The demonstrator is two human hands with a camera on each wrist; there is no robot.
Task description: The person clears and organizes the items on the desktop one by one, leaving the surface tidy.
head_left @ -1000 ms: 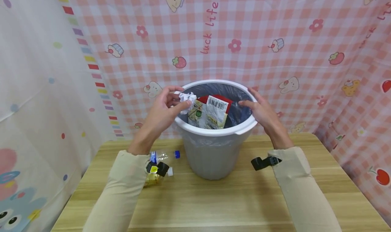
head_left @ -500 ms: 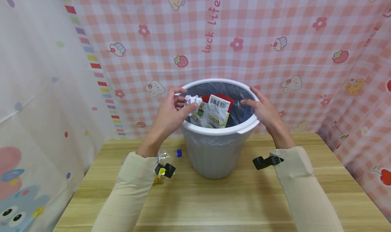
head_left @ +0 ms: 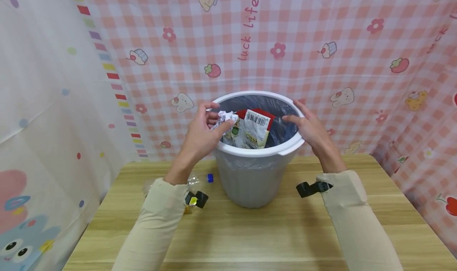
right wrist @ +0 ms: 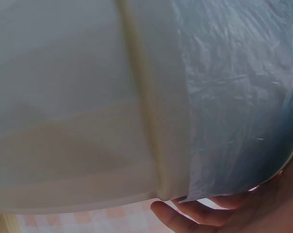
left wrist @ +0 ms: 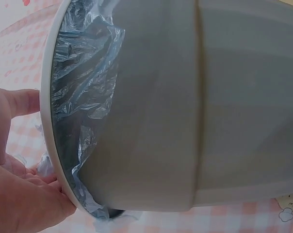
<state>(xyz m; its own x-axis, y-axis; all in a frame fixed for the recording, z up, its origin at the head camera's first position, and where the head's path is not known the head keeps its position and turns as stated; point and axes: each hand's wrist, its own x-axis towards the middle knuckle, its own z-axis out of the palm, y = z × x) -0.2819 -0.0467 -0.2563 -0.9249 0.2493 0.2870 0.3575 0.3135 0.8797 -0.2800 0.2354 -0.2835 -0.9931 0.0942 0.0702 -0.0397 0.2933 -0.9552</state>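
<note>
In the head view, my left hand [head_left: 202, 133] holds a crumpled piece of white paper [head_left: 227, 116] between thumb and fingers, at the left side of a grey trash can [head_left: 251, 179]. The paper is over the can's opening, just inside the white rim. On the opposite side my right hand [head_left: 310, 129] grips the rim, thumb inside and fingers outside. Inside the black liner bag lies a printed food wrapper [head_left: 254, 131] with a barcode, and red packaging [head_left: 267, 114] behind it. The right wrist view has fingers [right wrist: 200, 212] against the can's outer wall.
The trash can stands upright on a wooden table [head_left: 246, 239]. Left of it lies a clear plastic bottle [head_left: 197, 179] with a blue cap, partly behind my left forearm. A yellowish item [head_left: 187, 210] is mostly hidden there. A checked curtain [head_left: 303, 25] hangs behind.
My left hand has moved slightly right with the crumpled paper, further over the can's opening. My left forearm now covers more of the bottles. The right hand keeps its grip on the rim.
</note>
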